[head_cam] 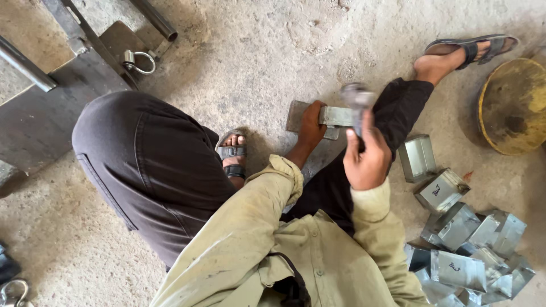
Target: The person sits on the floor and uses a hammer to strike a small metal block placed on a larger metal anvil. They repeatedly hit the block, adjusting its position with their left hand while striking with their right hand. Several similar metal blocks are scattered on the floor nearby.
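left hand point(310, 126) pressing a dull grey bent sheet-metal piece point(336, 117) flat on a steel block point(297, 115) on the floor, right hand point(367, 156) gripping a blurred hammer point(357, 99) above it

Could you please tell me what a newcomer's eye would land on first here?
At centre, the right hand raises a blurred metal hammer above a folded sheet-metal piece that the left hand presses onto a flat steel plate. At lower right lies a heap of shiny folded sheet-metal boxes.
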